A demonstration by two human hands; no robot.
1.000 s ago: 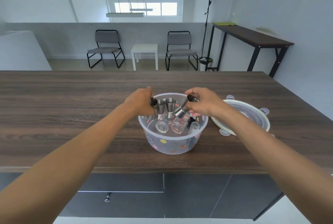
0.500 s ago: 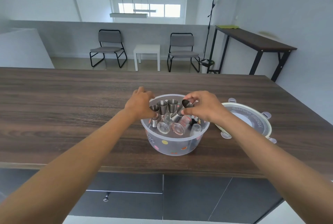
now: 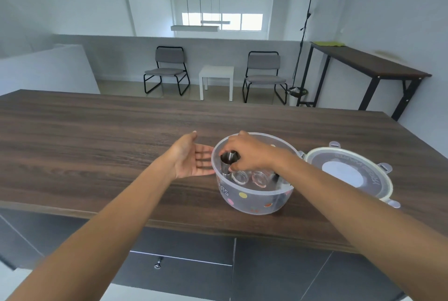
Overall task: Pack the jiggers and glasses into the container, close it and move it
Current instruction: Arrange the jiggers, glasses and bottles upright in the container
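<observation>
A round clear plastic container [image 3: 252, 200] with coloured dots stands on the wooden counter near its front edge. Inside lie clear glasses [image 3: 259, 177] and steel jiggers. My right hand [image 3: 249, 151] reaches into the container from above, its fingers pinching one steel jigger [image 3: 228, 158] at the left side of the rim. My left hand [image 3: 191, 157] is open, palm facing the container's left wall, fingertips close to it and holding nothing. The round lid [image 3: 349, 174] with clip tabs lies flat on the counter just right of the container.
The dark wooden counter [image 3: 97, 143] stretches far to the left and back. Beyond it are two grey chairs, a small white table [image 3: 216, 77], a floor lamp, and a tall dark side table [image 3: 363, 63] at right. Drawers sit below the counter edge.
My left hand let go of its jigger and pulled out to the container's left, opening. My right hand moved across the container to the left side, gripping a jigger. The view shifted left.
</observation>
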